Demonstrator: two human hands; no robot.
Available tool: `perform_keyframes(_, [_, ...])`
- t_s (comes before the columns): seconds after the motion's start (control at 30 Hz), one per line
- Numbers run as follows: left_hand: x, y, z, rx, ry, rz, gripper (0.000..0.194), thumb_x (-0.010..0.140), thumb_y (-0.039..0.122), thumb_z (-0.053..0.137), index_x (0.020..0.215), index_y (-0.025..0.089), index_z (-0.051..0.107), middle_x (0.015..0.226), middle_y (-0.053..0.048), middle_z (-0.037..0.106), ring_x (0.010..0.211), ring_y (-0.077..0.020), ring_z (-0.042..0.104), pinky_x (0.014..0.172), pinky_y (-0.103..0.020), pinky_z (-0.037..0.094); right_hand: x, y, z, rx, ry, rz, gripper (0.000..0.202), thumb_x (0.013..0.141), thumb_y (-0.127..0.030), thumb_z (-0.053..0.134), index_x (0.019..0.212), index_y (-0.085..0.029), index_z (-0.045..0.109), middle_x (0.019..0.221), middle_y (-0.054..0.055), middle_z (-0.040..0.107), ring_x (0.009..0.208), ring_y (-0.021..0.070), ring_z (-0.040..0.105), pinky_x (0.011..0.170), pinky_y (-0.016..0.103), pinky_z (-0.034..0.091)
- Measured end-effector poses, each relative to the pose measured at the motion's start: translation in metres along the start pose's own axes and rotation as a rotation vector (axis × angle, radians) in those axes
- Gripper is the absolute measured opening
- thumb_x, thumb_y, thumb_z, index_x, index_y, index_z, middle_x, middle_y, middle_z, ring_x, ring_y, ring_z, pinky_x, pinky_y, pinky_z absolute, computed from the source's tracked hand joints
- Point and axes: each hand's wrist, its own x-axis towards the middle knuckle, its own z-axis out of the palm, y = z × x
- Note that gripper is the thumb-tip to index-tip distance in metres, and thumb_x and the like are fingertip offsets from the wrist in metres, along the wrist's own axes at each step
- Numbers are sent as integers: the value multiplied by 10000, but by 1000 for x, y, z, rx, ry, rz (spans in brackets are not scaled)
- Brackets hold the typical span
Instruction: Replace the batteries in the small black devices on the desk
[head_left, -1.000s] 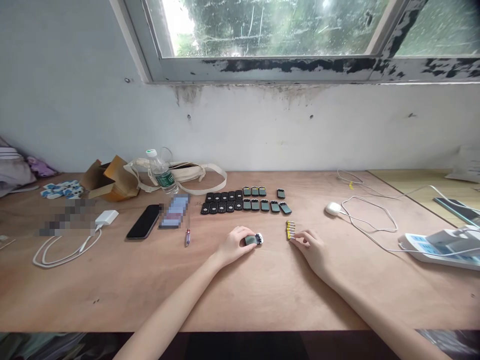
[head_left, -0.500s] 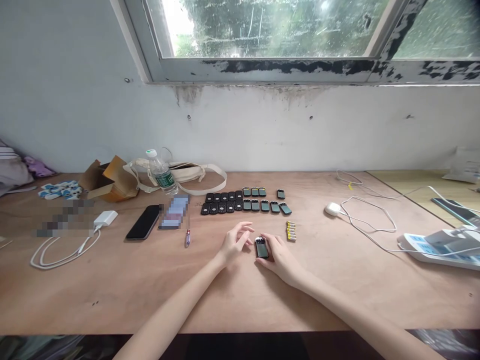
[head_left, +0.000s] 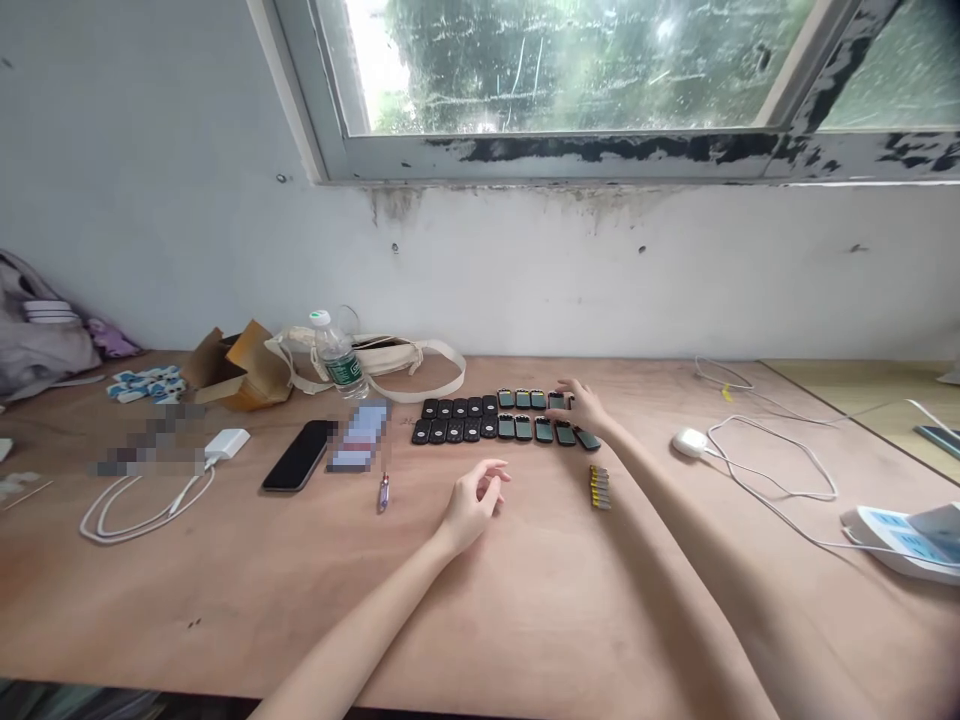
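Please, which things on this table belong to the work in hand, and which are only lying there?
Seem part of the work:
small screen devices, with the right hand at them
yellow batteries
black pieces in rows
screwdriver, perhaps

Seem only lying about:
dark phone
water bottle
cream bag
cardboard box
white power strip

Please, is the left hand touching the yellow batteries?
Apart. The head view shows a wide stretch of wooden tabletop between the left hand and the yellow batteries.

On your table (head_left: 300,600), the phone (head_left: 300,456) lies left of the screwdriver (head_left: 384,494), the bottle (head_left: 341,362) behind them, the batteries (head_left: 600,487) nearer you than the devices (head_left: 523,428).
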Motion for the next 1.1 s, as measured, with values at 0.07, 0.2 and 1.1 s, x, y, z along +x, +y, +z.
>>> perform_keyframes(0.07, [0, -1, 1, 3, 7, -11, 244, 875, 247, 444, 1081, 172, 553, 953, -68, 654, 624, -102, 600, 523, -206, 483, 10, 10, 7, -34, -43, 9, 632, 674, -417, 721, 1212, -206, 464, 1052, 75, 653, 1101, 299, 491, 940, 470, 359])
perform_keyframes(0.2, [1, -3, 1, 19, 22, -21, 239, 871, 220, 435, 1068, 177, 563, 946, -65, 664, 613, -100, 599, 529, -208, 484, 22, 23, 17, -53, -77, 48, 649, 668, -405, 720, 1221, -184, 464, 1128, 111, 635, 1138, 309, 491, 933, 469, 368])
perform_keyframes(1.1, [4, -10, -3, 245, 236, 136, 223, 859, 137, 431, 967, 194, 618, 1012, -60, 646, 902, -177, 631, 802, -300, 511, -137, -119, 46, -261, 21, -178, 278, 730, -451, 663, 840, -214, 566, 866, 93, 561, 824, 269, 519, 688, 363, 432])
